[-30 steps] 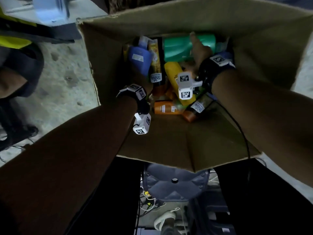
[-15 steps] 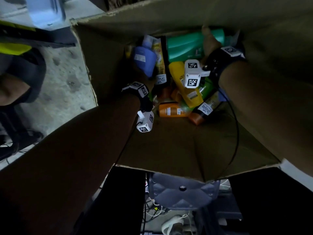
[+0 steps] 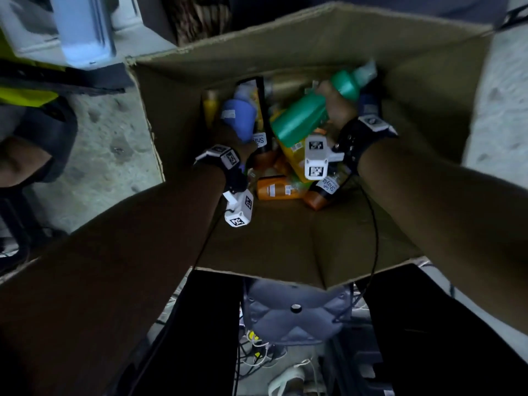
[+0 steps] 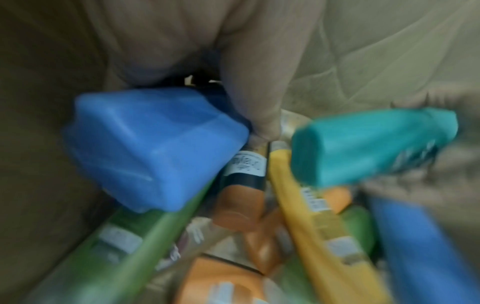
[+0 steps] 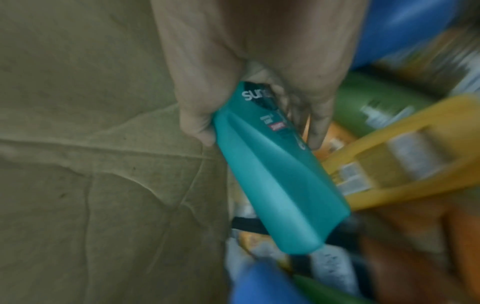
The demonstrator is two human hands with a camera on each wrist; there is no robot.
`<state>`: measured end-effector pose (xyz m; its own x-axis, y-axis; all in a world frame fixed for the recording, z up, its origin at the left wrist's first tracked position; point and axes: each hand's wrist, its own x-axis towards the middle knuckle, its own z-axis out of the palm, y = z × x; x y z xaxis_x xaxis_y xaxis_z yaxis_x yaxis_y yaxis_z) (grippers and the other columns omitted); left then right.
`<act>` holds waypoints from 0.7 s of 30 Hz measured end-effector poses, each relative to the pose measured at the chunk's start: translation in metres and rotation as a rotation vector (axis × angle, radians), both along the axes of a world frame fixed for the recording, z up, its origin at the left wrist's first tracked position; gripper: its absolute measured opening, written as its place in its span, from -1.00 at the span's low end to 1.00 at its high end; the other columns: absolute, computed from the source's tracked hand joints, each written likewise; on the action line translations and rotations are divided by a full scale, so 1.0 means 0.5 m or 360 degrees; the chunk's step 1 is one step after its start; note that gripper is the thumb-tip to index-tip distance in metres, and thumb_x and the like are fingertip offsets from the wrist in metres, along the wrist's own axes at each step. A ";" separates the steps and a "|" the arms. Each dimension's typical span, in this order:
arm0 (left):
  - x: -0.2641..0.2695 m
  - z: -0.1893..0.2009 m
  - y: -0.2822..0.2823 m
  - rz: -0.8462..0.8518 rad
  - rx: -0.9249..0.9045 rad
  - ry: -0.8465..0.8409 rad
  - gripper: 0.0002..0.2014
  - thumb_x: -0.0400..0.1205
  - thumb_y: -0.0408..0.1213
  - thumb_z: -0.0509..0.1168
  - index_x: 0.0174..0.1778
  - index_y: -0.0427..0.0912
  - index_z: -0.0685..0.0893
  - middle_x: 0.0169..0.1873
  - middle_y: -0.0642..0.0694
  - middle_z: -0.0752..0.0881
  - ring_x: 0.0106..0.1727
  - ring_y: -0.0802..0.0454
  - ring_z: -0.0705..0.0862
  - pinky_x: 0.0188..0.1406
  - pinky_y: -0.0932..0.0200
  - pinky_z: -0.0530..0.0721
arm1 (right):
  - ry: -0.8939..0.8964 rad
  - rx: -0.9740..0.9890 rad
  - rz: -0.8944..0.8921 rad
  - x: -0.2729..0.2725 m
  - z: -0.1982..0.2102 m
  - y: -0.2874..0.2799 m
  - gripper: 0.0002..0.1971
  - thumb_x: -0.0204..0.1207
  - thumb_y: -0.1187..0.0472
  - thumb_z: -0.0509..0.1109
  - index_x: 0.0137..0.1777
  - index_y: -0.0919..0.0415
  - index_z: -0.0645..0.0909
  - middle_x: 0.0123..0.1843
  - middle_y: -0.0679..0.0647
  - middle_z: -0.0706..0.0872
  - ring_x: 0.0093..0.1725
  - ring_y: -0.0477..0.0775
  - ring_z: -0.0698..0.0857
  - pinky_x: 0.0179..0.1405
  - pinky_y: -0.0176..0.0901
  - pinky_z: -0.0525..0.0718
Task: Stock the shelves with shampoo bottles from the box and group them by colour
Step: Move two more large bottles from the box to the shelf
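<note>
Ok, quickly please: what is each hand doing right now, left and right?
Left hand: holds the blue bottle, fingers round it.
Right hand: fingers grip the teal bottle, lifted over the pile.

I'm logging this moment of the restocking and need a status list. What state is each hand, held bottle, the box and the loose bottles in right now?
cardboard box: open, flaps out, bottles inside.
right hand: grips the teal bottle.
teal bottle: lifted, tilted above the pile.
left hand: holds the blue bottle.
blue bottle: held inside the box, by its left wall.
yellow bottle: lying in the pile.
orange bottle: lying on its side.
</note>
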<state>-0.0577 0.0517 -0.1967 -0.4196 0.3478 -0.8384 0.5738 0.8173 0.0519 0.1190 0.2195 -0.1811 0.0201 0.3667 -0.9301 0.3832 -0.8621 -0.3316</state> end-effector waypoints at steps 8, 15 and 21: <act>0.037 0.103 -0.010 0.0307 -0.0117 -0.0219 0.30 0.37 0.32 0.57 0.82 -0.20 -0.06 0.74 -0.25 0.21 0.65 -0.34 0.36 0.56 -0.13 0.46 | -0.0004 0.0032 0.0121 0.076 0.136 -0.093 -0.82 0.46 0.14 0.53 -0.14 0.06 0.55 -0.48 -0.13 0.78 -0.40 -0.09 0.80 -0.41 -0.20 0.75; 0.065 0.229 -0.032 0.0564 0.0013 -0.0343 0.26 0.20 0.20 0.65 0.78 -0.14 0.21 0.67 -0.20 0.41 0.59 -0.27 0.49 0.49 -0.15 0.59 | 0.0199 -0.0148 0.0164 0.124 0.245 -0.172 -0.49 0.37 0.04 0.62 0.30 0.08 0.59 -0.01 0.15 0.84 -0.08 0.16 0.86 -0.19 0.03 0.82; 0.087 0.356 -0.056 0.0812 0.0180 -0.0419 -0.16 0.34 -0.03 0.65 0.53 -0.16 0.53 0.39 -0.18 0.66 0.29 -0.20 0.69 0.13 0.01 0.70 | 0.0270 -0.0191 0.0119 0.138 0.355 -0.197 -0.49 0.15 -0.16 0.61 0.07 0.07 0.77 -0.15 0.13 0.86 -0.23 0.14 0.85 -0.09 0.04 0.79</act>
<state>-0.0141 0.0239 -0.0186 -0.3401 0.2498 -0.9066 0.0647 0.9680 0.2425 0.1878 0.1209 -0.0037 -0.1634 0.2477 -0.9550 0.3950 -0.8706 -0.2934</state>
